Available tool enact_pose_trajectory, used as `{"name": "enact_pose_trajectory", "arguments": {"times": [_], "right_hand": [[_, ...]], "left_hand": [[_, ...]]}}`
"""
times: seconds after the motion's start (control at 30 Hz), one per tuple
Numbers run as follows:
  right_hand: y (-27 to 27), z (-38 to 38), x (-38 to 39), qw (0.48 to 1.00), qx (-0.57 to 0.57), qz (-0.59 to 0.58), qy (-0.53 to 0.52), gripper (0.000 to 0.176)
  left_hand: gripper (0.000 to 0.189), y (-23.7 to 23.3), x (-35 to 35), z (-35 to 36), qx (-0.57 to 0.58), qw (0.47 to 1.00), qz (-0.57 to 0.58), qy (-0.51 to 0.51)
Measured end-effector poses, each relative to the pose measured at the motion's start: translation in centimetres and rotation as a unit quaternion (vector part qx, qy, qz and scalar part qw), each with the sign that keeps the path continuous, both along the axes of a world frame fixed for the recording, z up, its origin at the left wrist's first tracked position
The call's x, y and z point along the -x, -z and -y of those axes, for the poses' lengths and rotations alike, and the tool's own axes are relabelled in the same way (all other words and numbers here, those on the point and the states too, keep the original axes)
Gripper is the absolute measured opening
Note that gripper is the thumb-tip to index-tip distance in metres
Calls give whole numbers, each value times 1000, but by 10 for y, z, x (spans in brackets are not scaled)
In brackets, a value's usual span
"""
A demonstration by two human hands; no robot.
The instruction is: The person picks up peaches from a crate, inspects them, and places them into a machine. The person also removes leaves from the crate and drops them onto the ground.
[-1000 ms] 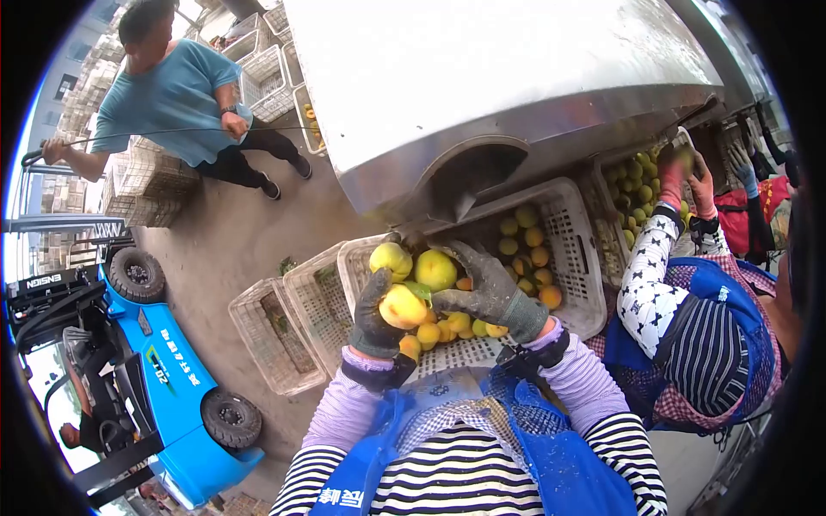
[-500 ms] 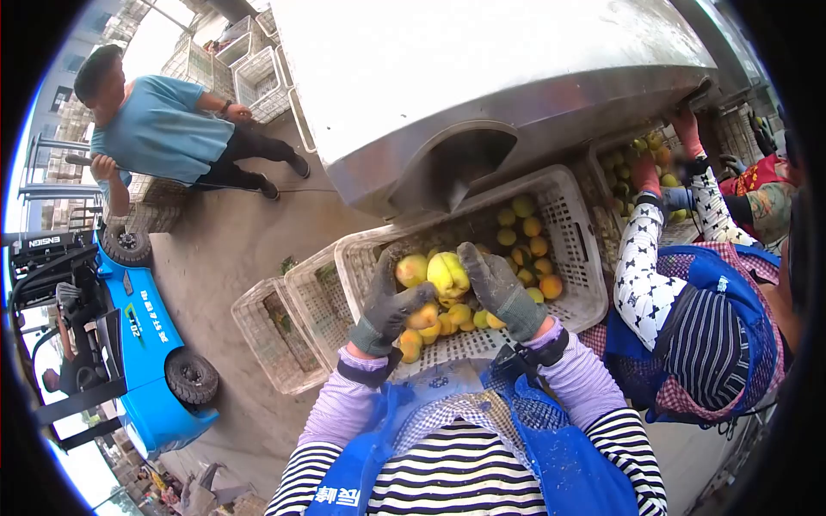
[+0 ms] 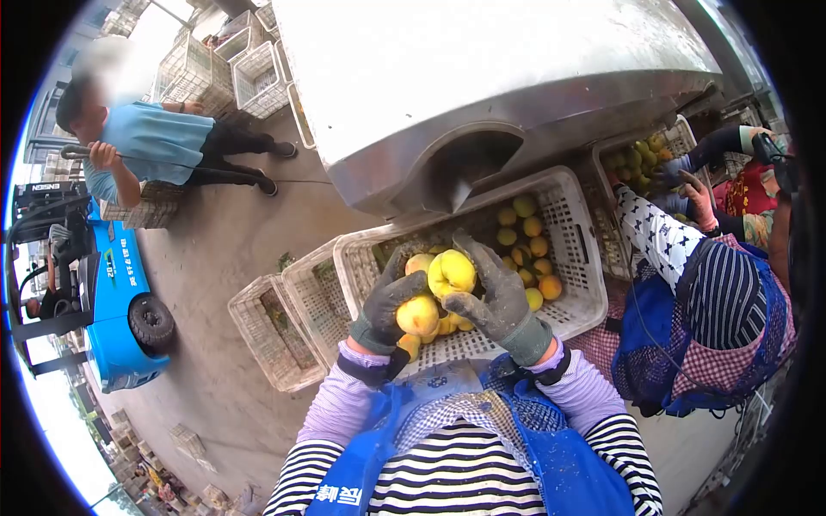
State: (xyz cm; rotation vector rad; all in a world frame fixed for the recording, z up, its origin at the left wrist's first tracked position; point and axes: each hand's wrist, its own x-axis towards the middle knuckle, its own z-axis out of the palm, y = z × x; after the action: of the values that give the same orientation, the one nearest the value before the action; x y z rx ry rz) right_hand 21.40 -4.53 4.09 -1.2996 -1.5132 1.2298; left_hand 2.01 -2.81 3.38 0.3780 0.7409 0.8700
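Note:
Both of my hands wear dark, dusty gloves and are raised over a white plastic crate (image 3: 568, 193). My left hand (image 3: 387, 301) is closed around yellow-orange peaches; one peach (image 3: 417, 316) sits by its thumb and another shows behind the fingers. Between the hands, a bright yellow peach (image 3: 452, 273) with a crease faces me, gripped by my right hand (image 3: 499, 297) with fingers behind and thumb below. Several loose peaches (image 3: 539, 246) lie in the crate, some hidden beneath my hands.
A metal machine (image 3: 370, 176) with a chute opening overhangs the crate. More white crates (image 3: 275, 331) stand to the left. On the right, a co-worker (image 3: 714, 301) leans near another fruit crate (image 3: 680, 129). A person in a blue shirt (image 3: 163, 142) and a blue forklift (image 3: 120, 301) are at left.
The yellow peach between my hands has turned, and my right thumb now lies below it. A peach now shows by my left thumb. The forklift and the blue-shirted person appear farther left.

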Motion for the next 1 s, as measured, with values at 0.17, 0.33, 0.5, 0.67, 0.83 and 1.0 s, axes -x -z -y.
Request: {"name": "enact_pose_trajectory", "arguments": {"times": [0.17,0.33,0.5,0.67,0.83,1.0], "right_hand": [[0,-5,1,968,-215,129,26,80],[-11,-26,13,986,-132,66,75,77],[20,-100,23,934,-215,246,145,63],[47,-117,22,913,-226,314,133,58],[53,-133,29,898,-312,297,86,49],[18,-143,19,943,-182,272,52,53]], "left_hand": [[50,2,-2,-3,31,999,34,10],[51,-9,-6,-14,-36,999,14,-22],[52,-6,-2,-31,-9,996,61,-61],[52,-2,9,-11,42,995,54,-72],[56,15,19,-2,-74,994,-20,-77],[56,10,11,-9,-24,997,29,-64]]}}
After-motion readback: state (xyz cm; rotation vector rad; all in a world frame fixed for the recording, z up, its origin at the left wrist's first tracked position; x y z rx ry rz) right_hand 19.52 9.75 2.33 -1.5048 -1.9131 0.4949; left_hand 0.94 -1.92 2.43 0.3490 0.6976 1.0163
